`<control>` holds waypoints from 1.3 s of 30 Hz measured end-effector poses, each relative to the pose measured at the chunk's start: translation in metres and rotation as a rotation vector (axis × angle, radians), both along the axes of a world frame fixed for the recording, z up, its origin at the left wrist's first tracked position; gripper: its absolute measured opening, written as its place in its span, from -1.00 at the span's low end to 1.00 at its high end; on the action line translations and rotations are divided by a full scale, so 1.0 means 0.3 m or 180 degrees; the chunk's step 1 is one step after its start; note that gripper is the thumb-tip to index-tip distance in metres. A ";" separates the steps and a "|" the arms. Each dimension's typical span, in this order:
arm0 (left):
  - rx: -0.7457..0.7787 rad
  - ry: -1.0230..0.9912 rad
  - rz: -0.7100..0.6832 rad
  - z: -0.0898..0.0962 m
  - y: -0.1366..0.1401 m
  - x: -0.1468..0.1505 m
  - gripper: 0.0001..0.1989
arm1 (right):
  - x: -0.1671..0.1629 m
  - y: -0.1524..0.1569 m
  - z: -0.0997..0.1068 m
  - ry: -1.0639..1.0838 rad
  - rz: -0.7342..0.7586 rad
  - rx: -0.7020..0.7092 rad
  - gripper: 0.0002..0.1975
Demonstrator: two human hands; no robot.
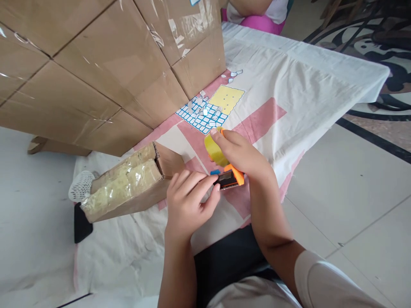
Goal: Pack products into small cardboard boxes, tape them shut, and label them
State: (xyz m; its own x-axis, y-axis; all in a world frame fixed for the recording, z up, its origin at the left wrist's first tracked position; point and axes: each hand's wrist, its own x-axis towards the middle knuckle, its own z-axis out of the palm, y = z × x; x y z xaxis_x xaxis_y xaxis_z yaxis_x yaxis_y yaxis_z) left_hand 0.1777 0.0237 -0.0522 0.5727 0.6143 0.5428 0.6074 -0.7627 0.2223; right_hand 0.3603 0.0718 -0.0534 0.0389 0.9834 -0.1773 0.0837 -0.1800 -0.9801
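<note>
**A:** Nearest in, the left hand [189, 201] is curled with its fingertips pinched on the near end of the orange tape dispenser [231, 177], right at the dark toothed part. The dispenser is held just above the white-and-pink cloth [289, 102], near the middle of the scene. That pinch looks risky: a slip could drag the fingers across the cutter.

**B:** Agreed. The right hand [242, 154] is wrapped over the top, clasped on the dispenser body and the yellowish tape roll [214, 149], so the roll is half hidden. Whether the tape end is free can't be told. If it's pulled at an angle, the tape could probably get folded onto itself.

**A:** Just to the left, an opened carton of plastic-wrapped bundles [128, 184] is lying close by. It could get nudged by the left elbow.

**B:** Farther off, the blue label sheet [201, 117] and the yellow sheet [226, 98] are lying flat, with loose white stickers [205, 107] scattered on top. Those could easily be picked up by a stray sticky end. Big taped cardboard boxes [112, 64] are stacked far left.
</note>
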 end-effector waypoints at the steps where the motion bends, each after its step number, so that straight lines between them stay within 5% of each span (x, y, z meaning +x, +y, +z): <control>1: -0.0042 -0.0113 0.0045 -0.002 -0.002 -0.003 -0.74 | 0.002 0.000 0.003 0.0160 0.0037 -0.0020 -0.41; 5: -0.0512 -0.0715 0.0395 0.005 -0.019 -0.003 -0.60 | -0.001 -0.005 0.023 0.0647 0.0180 0.0053 -0.40; 8: -0.1486 -0.1033 0.0624 0.017 -0.022 0.009 -0.75 | -0.011 -0.013 0.034 0.0680 0.0124 0.0289 -0.40; 16: -0.3596 -0.2810 0.0185 -0.035 0.034 0.062 -0.70 | -0.020 -0.004 0.013 0.0411 0.0226 0.0877 -0.43; 22: -0.3185 -0.3404 0.0574 -0.015 0.030 0.107 -0.91 | -0.025 0.007 -0.004 0.0035 -0.0002 0.1089 -0.46; 34: -0.2450 -0.2910 0.0878 0.109 -0.035 0.083 -0.90 | -0.058 -0.007 -0.037 0.0031 -0.0045 0.1086 -0.43; 39: -0.2970 -0.2601 0.1006 0.142 -0.009 0.052 -0.80 | -0.052 0.013 -0.043 -0.0181 -0.0159 0.1102 -0.44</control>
